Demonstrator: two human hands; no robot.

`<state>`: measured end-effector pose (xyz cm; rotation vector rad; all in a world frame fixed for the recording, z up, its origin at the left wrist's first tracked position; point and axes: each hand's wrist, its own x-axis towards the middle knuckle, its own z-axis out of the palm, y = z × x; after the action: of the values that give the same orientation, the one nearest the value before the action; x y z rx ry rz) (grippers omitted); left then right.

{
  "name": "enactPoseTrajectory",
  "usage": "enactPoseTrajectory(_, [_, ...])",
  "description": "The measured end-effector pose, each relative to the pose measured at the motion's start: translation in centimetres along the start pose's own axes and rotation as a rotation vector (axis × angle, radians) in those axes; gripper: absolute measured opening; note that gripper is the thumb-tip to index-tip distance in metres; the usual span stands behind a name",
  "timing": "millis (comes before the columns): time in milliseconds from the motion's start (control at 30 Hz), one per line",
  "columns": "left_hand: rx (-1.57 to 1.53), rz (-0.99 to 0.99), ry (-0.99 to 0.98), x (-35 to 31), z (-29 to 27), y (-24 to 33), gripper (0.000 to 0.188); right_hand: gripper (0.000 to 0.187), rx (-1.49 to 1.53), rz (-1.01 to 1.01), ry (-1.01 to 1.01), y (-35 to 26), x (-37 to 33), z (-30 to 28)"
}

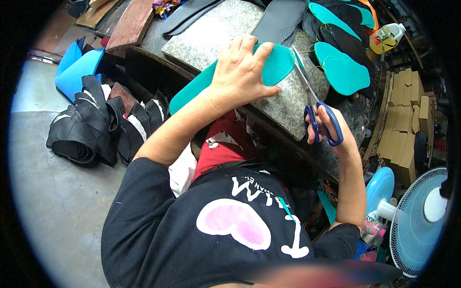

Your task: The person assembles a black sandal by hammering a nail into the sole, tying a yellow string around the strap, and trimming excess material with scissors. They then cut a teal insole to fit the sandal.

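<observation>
A teal insole [278, 66] with a stitched edge lies slantwise under my left hand [240, 72], whose fingers and thumb are spread over it and grip its sides. My right hand [338, 126] has its fingers through the dark blue handles of a pair of scissors [304, 74]. Their blades point up and away, with the tips beside the rounded right end of the insole. Whether they touch it I cannot tell. Beneath the insole is a speckled grey stone slab [288, 106].
Teal insoles [343, 72] and black soles [278, 21] lie at the back. A bottle of yellow liquid [388, 34] stands far right, beyond stacked tan boxes [401, 127]. At lower right is a fan [422, 218]. Rolled black sheets [81, 129] and blue sheets [79, 69] are at left.
</observation>
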<state>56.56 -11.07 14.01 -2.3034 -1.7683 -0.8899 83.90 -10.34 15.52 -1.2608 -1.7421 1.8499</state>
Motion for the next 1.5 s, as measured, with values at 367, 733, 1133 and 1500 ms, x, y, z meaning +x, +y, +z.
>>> enactPoseTrajectory(367, [-0.051, -0.019, -0.002, -0.6, -0.2, 0.2, 0.088, 0.062, 0.263, -0.071, 0.060, 0.7, -0.7, 2.5])
enactPoseTrajectory(733, [-0.120, 0.004, -0.005, -0.9, -0.5, 0.1, 0.082, 0.068, 0.263, -0.027, 0.070, 1.2, -1.5, 2.9])
enactPoseTrajectory(1133, [-0.047, -0.083, 0.020, -1.7, -1.0, 1.1, 0.076, 0.061, 0.254, -0.013, 0.062, 1.2, -1.2, 4.2])
enactPoseTrajectory(1500, [-1.645, -0.562, -0.505, -2.0, -3.0, -0.3, 0.042, 0.039, 0.264, -0.318, 0.293, -2.0, 2.6, 5.0])
